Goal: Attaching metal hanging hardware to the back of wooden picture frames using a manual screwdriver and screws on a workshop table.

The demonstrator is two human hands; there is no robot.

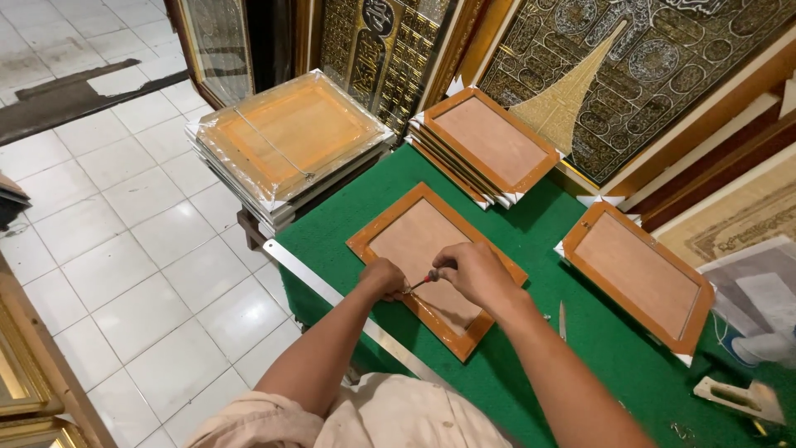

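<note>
A wooden picture frame (414, 224) lies face down on the green table (531, 241), its brown backing board up. My right hand (473, 272) grips a small screwdriver (424, 280) with a red shaft, its tip pointing at the frame's near left edge. My left hand (383, 278) rests on that same edge, fingers pinched at the tip of the screwdriver. What the fingers pinch is too small to see.
A stack of wrapped frames (286, 141) sits at the table's far left. A second stack (489, 141) lies behind, and one frame (638, 278) lies to the right. A thin blade (562, 319) and a staple gun (738, 396) lie on the green cloth. Large ornate framed panels (647, 75) lean behind.
</note>
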